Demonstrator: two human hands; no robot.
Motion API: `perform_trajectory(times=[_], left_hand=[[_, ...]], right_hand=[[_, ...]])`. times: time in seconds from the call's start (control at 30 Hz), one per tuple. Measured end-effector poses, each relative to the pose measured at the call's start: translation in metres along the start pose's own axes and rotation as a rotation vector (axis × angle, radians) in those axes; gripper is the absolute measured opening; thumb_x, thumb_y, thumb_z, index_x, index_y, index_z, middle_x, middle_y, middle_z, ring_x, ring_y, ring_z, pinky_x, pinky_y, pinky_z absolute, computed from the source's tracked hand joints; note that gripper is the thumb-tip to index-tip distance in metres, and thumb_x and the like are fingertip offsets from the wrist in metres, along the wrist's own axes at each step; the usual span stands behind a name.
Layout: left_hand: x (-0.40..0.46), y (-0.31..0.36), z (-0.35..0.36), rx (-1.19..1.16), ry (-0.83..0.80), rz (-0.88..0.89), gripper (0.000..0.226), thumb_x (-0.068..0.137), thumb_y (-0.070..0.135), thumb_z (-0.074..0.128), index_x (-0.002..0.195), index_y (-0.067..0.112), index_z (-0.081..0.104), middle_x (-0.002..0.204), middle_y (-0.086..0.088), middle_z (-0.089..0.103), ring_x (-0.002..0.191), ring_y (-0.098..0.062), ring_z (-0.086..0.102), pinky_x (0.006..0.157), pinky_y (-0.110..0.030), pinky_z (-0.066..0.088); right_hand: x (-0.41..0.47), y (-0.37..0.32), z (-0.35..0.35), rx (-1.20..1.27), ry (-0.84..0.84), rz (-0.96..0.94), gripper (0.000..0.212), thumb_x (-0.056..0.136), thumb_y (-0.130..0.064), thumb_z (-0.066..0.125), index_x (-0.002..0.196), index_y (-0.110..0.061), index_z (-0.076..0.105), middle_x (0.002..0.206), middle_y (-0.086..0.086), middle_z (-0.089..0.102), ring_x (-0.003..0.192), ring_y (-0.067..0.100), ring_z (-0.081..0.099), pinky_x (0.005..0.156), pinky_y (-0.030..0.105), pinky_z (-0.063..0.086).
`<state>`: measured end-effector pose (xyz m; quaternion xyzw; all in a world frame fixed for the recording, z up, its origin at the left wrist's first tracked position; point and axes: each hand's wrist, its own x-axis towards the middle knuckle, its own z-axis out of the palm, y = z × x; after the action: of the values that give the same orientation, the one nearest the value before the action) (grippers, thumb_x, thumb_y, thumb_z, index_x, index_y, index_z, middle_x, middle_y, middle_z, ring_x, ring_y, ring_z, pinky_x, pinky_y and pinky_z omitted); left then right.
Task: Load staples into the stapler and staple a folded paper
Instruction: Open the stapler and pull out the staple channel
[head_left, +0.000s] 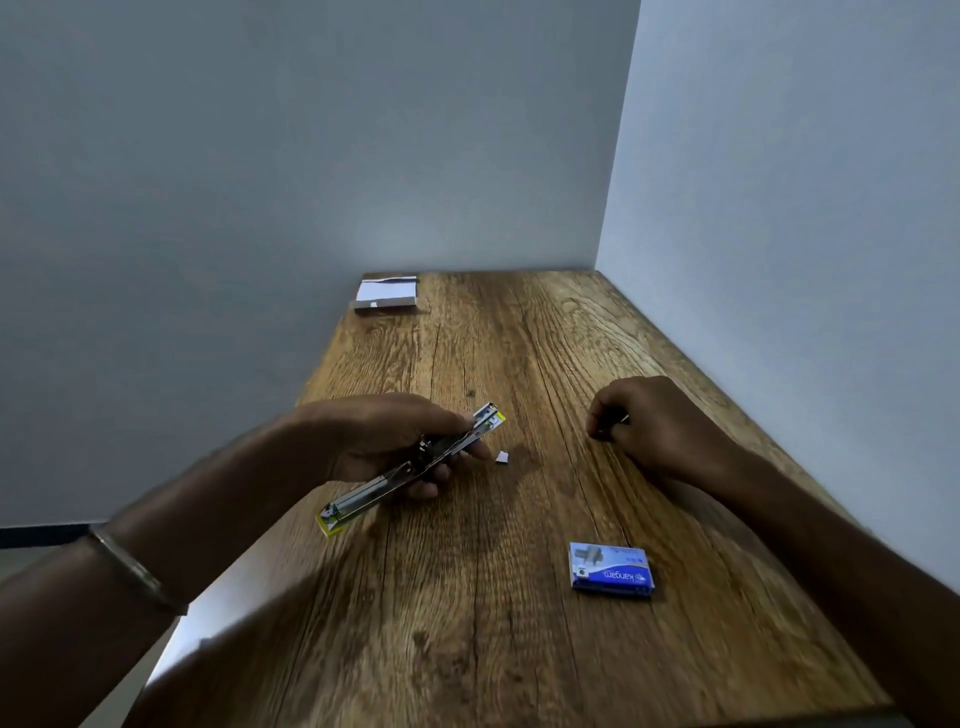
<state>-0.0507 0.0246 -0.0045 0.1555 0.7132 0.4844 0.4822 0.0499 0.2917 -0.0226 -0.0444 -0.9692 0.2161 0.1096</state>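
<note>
My left hand (384, 441) grips a yellow and metal stapler (358, 499) swung fully open, just above the wooden table (467, 649). One end points toward me and the other away to the right. My right hand (649, 423) hovers to the right with curled fingers pinching a thin metal strip of staples (621, 418), mostly hidden. A blue staple box (610, 566) lies near the front right. A white folded paper (388, 289) rests on a small pad at the far left corner.
A tiny white scrap (503, 457) lies on the table between my hands. Grey walls (779, 208) close off the table at the back and right. The table's left edge drops to the floor.
</note>
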Motion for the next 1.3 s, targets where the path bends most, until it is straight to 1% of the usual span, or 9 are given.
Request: perform_trajectory(times=[0.17, 0.27, 0.37, 0.5, 0.67, 0.77, 0.93, 1.07, 1.3], left_hand=[[-0.005, 0.009, -0.004, 0.133, -0.096, -0.040, 0.042, 0.095, 0.032, 0.055, 0.119, -0.001, 0.066, 0.092, -0.011, 0.065, 0.076, -0.015, 0.066, 0.067, -0.031, 0.059], [-0.007, 0.016, -0.004, 0.270, -0.055, -0.050, 0.034, 0.095, 0.033, 0.057, 0.104, 0.004, 0.070, 0.086, -0.010, 0.069, 0.076, -0.015, 0.067, 0.065, -0.029, 0.059], [-0.006, 0.019, -0.002, 0.448, 0.034, -0.031, 0.038, 0.097, 0.036, 0.054, 0.109, 0.003, 0.068, 0.092, -0.010, 0.069, 0.083, -0.016, 0.064, 0.069, -0.027, 0.054], [-0.003, 0.018, 0.001, 0.536, 0.094, -0.011, 0.037, 0.096, 0.038, 0.054, 0.112, 0.008, 0.068, 0.099, -0.006, 0.069, 0.088, -0.014, 0.061, 0.070, -0.025, 0.048], [-0.001, 0.018, 0.004, 0.598, 0.131, 0.010, 0.035, 0.097, 0.038, 0.053, 0.116, 0.013, 0.067, 0.112, -0.008, 0.069, 0.101, -0.019, 0.061, 0.078, -0.028, 0.047], [0.001, 0.017, 0.006, 0.653, 0.148, 0.031, 0.033, 0.098, 0.035, 0.053, 0.116, 0.011, 0.067, 0.112, -0.009, 0.069, 0.098, -0.018, 0.062, 0.079, -0.029, 0.049], [0.003, 0.011, 0.003, 0.722, 0.196, 0.107, 0.024, 0.096, 0.029, 0.057, 0.108, 0.011, 0.069, 0.104, -0.011, 0.072, 0.093, -0.020, 0.065, 0.078, -0.033, 0.051], [0.003, 0.006, 0.001, 0.735, 0.214, 0.177, 0.017, 0.095, 0.025, 0.059, 0.099, 0.014, 0.070, 0.096, -0.008, 0.072, 0.086, -0.017, 0.064, 0.075, -0.031, 0.051], [0.001, 0.007, 0.001, 0.677, 0.205, 0.165, 0.023, 0.097, 0.029, 0.055, 0.100, 0.012, 0.070, 0.086, -0.003, 0.070, 0.077, -0.012, 0.062, 0.066, -0.025, 0.047]], right_hand=[[-0.001, 0.002, -0.002, -0.005, -0.015, -0.039, 0.035, 0.083, 0.003, 0.071, 0.075, -0.032, 0.070, 0.079, -0.017, 0.068, 0.075, -0.010, 0.061, 0.069, 0.008, 0.046], [-0.003, 0.001, -0.005, 0.031, 0.077, -0.036, 0.020, 0.086, -0.005, 0.072, 0.090, -0.023, 0.076, 0.093, -0.006, 0.073, 0.082, -0.003, 0.061, 0.075, 0.016, 0.049], [-0.006, -0.012, -0.006, 0.117, 0.205, -0.067, 0.017, 0.087, -0.008, 0.071, 0.095, -0.021, 0.077, 0.098, -0.007, 0.073, 0.093, 0.008, 0.065, 0.085, 0.030, 0.054], [-0.013, -0.043, -0.002, 0.236, 0.113, -0.194, 0.016, 0.086, -0.016, 0.075, 0.102, -0.021, 0.076, 0.101, -0.009, 0.074, 0.096, 0.004, 0.066, 0.084, 0.031, 0.057], [-0.012, -0.068, 0.015, 0.197, -0.036, -0.310, 0.039, 0.084, -0.023, 0.077, 0.122, -0.025, 0.068, 0.117, -0.010, 0.069, 0.104, 0.004, 0.062, 0.085, 0.021, 0.051], [-0.006, -0.075, 0.025, 0.179, -0.093, -0.336, 0.032, 0.085, -0.019, 0.076, 0.117, -0.023, 0.071, 0.113, -0.009, 0.072, 0.098, 0.001, 0.063, 0.078, 0.010, 0.044], [-0.002, -0.076, 0.034, 0.189, -0.101, -0.333, 0.016, 0.085, -0.019, 0.076, 0.100, -0.022, 0.077, 0.098, -0.009, 0.074, 0.090, -0.002, 0.064, 0.076, 0.014, 0.046], [-0.002, -0.073, 0.040, 0.229, -0.114, -0.308, 0.015, 0.084, -0.019, 0.077, 0.097, -0.027, 0.077, 0.092, -0.016, 0.074, 0.084, -0.011, 0.063, 0.071, 0.005, 0.041], [-0.012, -0.074, 0.021, 0.237, -0.030, -0.287, 0.021, 0.087, -0.024, 0.075, 0.108, -0.021, 0.075, 0.104, -0.010, 0.074, 0.092, -0.001, 0.066, 0.082, 0.021, 0.053]])
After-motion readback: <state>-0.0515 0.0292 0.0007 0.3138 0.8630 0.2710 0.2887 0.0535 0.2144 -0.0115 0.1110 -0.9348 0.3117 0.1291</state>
